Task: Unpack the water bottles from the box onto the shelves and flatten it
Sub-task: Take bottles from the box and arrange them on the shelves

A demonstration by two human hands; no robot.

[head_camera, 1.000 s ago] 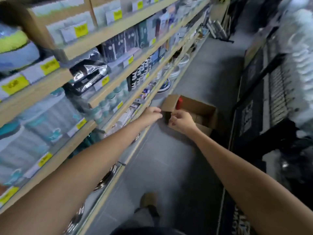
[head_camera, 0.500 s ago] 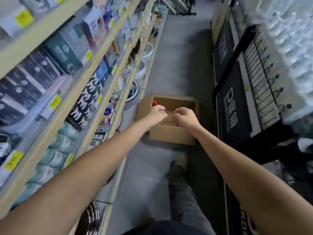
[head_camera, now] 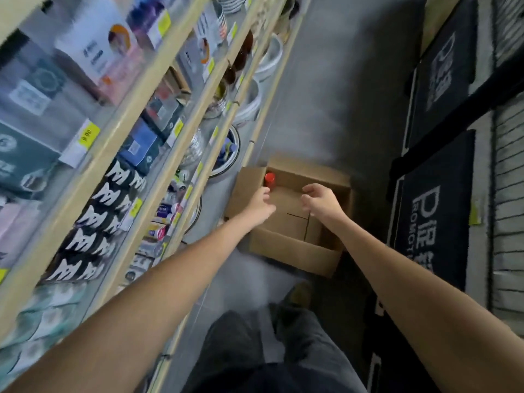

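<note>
A red-capped bottle (head_camera: pixel 269 180) stands in the far left corner of the box (head_camera: pixel 295 252) on the floor. The left hand (head_camera: pixel 262 204) reaches beside it and the right hand (head_camera: pixel 321 198) hangs over the box, both loosely spread and empty (the bottle looks rigid and light, so grip below the cap).

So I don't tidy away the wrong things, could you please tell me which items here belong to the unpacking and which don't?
Part of the job: cardboard box; red-capped bottle in it; shelves; left hand and right hand.
Just lying about: dark mats; white bowls; yellow price tags.
</note>
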